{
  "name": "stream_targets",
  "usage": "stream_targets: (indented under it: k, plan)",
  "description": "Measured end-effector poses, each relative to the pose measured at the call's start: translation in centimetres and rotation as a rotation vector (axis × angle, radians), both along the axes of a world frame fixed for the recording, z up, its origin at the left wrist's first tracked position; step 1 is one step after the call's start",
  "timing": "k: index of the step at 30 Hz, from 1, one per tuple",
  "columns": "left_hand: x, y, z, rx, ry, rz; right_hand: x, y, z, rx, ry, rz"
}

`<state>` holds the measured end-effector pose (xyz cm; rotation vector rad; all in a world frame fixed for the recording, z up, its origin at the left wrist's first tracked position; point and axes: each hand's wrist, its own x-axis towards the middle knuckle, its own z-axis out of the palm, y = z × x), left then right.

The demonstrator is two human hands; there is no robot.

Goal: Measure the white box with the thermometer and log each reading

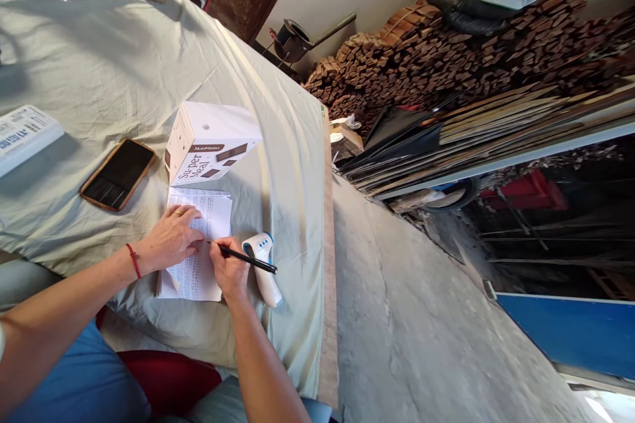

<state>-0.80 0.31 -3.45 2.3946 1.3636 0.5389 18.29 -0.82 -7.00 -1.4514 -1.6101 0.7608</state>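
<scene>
My right hand point(231, 271) pinches a black pen point(247, 258) on the paper point(201, 241). My left hand point(171, 238) lies flat, holding the sheet down. Many lines are written already; I cannot tell how much is left. A thermometer point(264, 268) sits just beside, then a white box point(211, 141) and a phone point(118, 174).

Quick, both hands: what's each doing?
Left hand: open, flat on the paper.
Right hand: closed on a pen.

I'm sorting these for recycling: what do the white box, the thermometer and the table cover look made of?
White box: printed matte cardboard, judging by its folded edges. Thermometer: smooth, slightly glossy white plastic with blue trim. Table cover: pale cloth, creased and draped over the edge.
</scene>
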Motion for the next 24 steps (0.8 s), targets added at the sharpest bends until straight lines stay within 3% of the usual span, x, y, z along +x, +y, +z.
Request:
stream_targets:
  k: [16,24]
  plan:
    - [0.06,-0.05,0.04,0.011,0.063,-0.004,-0.03,-0.07,0.01,-0.003,0.022,-0.029]
    - [-0.01,-0.07,0.25,0.006,0.078,-0.012,0.03,0.02,-0.21,0.066,-0.013,-0.041]
